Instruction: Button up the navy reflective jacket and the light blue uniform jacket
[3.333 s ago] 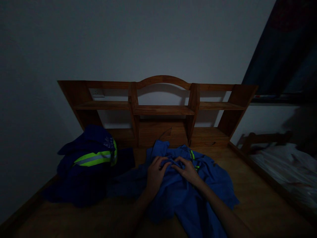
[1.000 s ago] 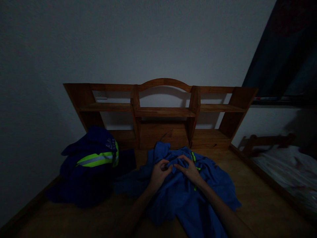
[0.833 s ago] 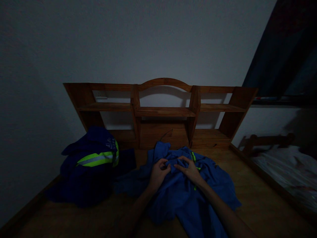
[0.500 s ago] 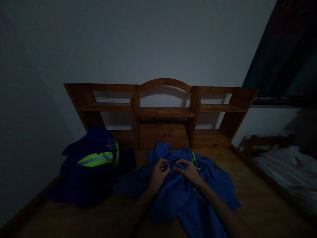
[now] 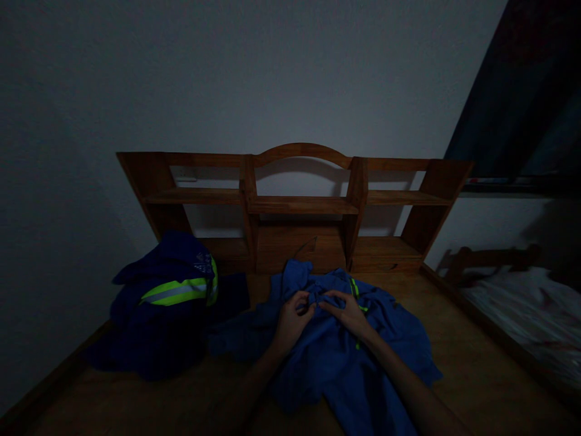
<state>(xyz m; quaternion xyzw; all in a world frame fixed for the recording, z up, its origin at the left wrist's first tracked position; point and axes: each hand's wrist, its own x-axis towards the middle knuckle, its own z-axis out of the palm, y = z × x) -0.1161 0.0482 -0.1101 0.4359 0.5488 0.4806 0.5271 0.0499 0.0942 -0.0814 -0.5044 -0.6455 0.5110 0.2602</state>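
Observation:
A crumpled blue work garment with thin yellow-green trim lies spread on the wooden desk in front of me. My left hand and my right hand rest on its upper middle, fingertips nearly meeting. Both hands pinch a fold of the blue cloth between curled fingers. The room is dim, so what lies under the fingertips is hard to make out.
A darker blue garment with a yellow-green reflective band is heaped at the left of the desk. A low wooden shelf unit stands along the wall behind. A bed with pale bedding lies to the right.
Both hands have stayed on the same spot of the blue garment, with only small finger movements working the fold. The view shifted slightly down compared with the earliest frame.

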